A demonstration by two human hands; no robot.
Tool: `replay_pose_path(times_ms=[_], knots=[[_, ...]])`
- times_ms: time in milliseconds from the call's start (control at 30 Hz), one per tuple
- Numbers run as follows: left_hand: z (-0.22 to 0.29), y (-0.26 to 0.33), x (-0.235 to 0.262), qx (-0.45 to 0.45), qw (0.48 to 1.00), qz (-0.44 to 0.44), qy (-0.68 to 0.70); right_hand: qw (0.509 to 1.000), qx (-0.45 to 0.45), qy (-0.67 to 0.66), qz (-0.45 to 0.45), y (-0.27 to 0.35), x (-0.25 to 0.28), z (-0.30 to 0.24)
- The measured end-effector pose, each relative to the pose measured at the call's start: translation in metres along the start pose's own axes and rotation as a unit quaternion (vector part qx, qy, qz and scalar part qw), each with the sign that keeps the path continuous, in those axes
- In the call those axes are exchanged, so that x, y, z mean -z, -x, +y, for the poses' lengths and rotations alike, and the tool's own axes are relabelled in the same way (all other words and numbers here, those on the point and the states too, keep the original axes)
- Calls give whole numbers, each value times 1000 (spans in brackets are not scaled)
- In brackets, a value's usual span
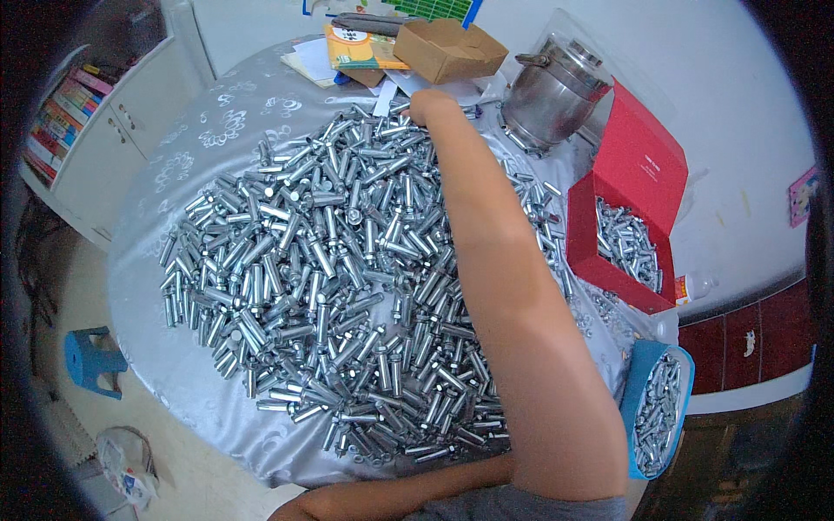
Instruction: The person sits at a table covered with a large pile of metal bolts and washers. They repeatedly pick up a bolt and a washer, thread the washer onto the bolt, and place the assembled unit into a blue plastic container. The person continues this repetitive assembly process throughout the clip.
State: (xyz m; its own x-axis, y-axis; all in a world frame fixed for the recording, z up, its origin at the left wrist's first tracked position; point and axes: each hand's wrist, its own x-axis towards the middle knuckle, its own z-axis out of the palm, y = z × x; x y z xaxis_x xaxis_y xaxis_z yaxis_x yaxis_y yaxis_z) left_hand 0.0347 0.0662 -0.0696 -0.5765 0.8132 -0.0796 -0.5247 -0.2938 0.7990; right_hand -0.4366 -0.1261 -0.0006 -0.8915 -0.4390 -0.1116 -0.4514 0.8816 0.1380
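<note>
- A big pile of shiny metal bolts [321, 252] lies spread over a round table [187, 386] with a silvery cloth on it.
- The right arm [521, 278] goes right across the pile to its far side.
- The right hand [429, 107] is at the far edge of the bolts, close to some white paper [386, 97]. Its fingers are mostly hidden, so I cannot tell if they are wide, narrow or holding a bolt.
- The left arm [391, 493] lies low, at the near edge of the table. The left hand is hidden behind the right arm, so I cannot tell what it does.
- On the right side, a red box [643, 169] has its lid up and has lots of bolts inside.
- Below it, a blue tub [639, 382] is full of bolts too.
- At the back stand a silver metal pot [547, 100] and an open brown box [445, 59]. A yellow packet [360, 52] lies beside the brown box.
- A blue stool [87, 358] stands on the floor at the left.
</note>
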Motion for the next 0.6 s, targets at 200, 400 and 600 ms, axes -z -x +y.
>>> replay_pose_path(times_ms=[200, 400, 600], knots=[[3, 1, 0, 0, 1000, -6, -10, 1000, -19, -7, 15, -4, -8, 1], [5, 1, 2, -11, 1000, -5, -21, 991, -40, -125, 16, 15, 0, 11], [9, 4, 1, -15, 999, -14, -32, 941, -54, -297, 153, 21, -3, 23]])
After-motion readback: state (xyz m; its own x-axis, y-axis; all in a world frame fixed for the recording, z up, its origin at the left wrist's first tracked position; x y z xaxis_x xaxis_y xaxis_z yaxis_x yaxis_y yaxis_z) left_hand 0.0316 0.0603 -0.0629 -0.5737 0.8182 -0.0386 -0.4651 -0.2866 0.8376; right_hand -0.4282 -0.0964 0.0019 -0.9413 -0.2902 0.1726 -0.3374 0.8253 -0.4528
